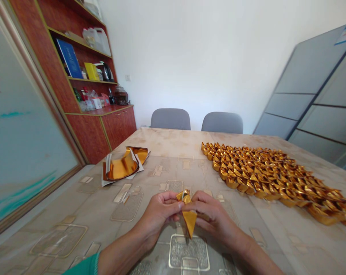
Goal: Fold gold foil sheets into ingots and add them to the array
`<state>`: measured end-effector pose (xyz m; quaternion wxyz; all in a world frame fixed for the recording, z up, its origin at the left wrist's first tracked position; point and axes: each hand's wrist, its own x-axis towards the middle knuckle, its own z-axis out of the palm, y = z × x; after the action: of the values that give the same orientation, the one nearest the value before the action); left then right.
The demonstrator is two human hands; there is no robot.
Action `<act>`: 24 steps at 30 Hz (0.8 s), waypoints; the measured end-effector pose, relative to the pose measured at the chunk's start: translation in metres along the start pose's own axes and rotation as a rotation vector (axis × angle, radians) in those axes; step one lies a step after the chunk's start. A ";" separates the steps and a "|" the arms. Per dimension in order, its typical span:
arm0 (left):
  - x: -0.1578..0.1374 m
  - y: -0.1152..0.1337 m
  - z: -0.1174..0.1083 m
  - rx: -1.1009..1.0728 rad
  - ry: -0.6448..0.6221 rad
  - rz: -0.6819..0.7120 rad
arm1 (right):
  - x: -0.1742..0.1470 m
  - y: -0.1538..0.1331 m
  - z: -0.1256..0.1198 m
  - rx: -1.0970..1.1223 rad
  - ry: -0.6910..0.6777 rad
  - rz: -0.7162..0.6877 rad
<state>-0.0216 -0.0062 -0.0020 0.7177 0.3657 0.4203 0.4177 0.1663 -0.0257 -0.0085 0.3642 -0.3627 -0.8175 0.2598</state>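
Between my two hands, above the table near its front, is a folded piece of gold foil paper (189, 220), with a pointed end hanging toward me. My left hand (164, 209) pinches its left side, thumb laid against the folds. On the other side my right hand (210, 212) grips it, fingers curled round the edge and partly hidden. Curved sheets of gold foil paper (122, 166) with pale backs lie in a loose stack to the left. Many folded gold paper ingots (255, 172) stand in close rows to the right.
A patterned cover lies over the table (161, 244). Two grey chairs (170, 118) stand at its far side, before a white wall. Red-brown shelves (83, 72) with bottles and a kettle rise at the left, a grey cabinet (293, 84) at the right.
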 end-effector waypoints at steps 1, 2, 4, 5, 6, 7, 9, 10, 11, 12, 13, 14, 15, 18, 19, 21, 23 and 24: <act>0.001 -0.001 0.000 -0.005 0.009 -0.002 | 0.000 0.000 -0.001 -0.005 0.002 0.002; 0.001 -0.001 -0.001 -0.011 0.018 -0.008 | 0.000 0.000 -0.001 0.001 0.013 0.005; 0.002 -0.002 -0.001 -0.024 0.037 -0.019 | 0.000 -0.002 -0.002 0.041 0.049 0.020; 0.001 -0.002 0.000 -0.028 0.042 -0.024 | 0.001 -0.003 -0.002 0.072 0.063 0.035; 0.001 -0.002 0.000 -0.029 0.045 -0.028 | 0.002 -0.004 -0.002 0.106 0.072 0.050; 0.000 -0.003 0.001 -0.031 0.045 -0.032 | 0.002 -0.005 -0.002 0.139 0.078 0.064; -0.001 -0.004 0.001 -0.033 0.037 -0.036 | 0.003 -0.007 -0.002 0.184 0.076 0.079; -0.001 -0.004 0.001 -0.038 0.036 -0.034 | 0.003 -0.008 -0.002 0.192 0.068 0.077; -0.001 -0.004 0.001 -0.046 0.039 -0.033 | 0.003 -0.008 -0.002 0.186 0.054 0.072; -0.001 -0.004 0.001 -0.056 0.044 -0.034 | 0.003 -0.007 -0.002 0.164 0.035 0.058; 0.000 -0.004 0.000 -0.069 0.054 -0.038 | 0.002 -0.006 -0.002 0.126 0.014 0.041; 0.000 -0.003 0.000 -0.083 0.067 -0.044 | 0.001 -0.005 -0.002 0.078 -0.008 0.019; 0.000 -0.003 0.000 -0.095 0.077 -0.051 | 0.001 -0.005 -0.002 0.027 -0.032 -0.006; 0.000 -0.002 -0.001 -0.103 0.057 -0.064 | 0.000 -0.003 -0.002 -0.055 -0.040 -0.047; 0.000 -0.002 -0.001 -0.097 0.043 -0.065 | 0.000 -0.003 -0.001 -0.046 -0.030 -0.037; -0.001 -0.003 -0.001 -0.077 0.026 -0.064 | 0.000 -0.005 -0.001 0.005 -0.012 0.001; -0.001 -0.005 0.000 -0.065 0.032 -0.056 | 0.001 -0.006 0.001 0.093 0.005 0.038; -0.001 -0.005 0.001 -0.061 0.035 -0.047 | 0.001 -0.007 0.002 0.149 0.026 0.063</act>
<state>-0.0199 -0.0096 -0.0059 0.7309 0.3263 0.4282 0.4195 0.1614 -0.0296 -0.0042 0.3924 -0.3634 -0.7794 0.3264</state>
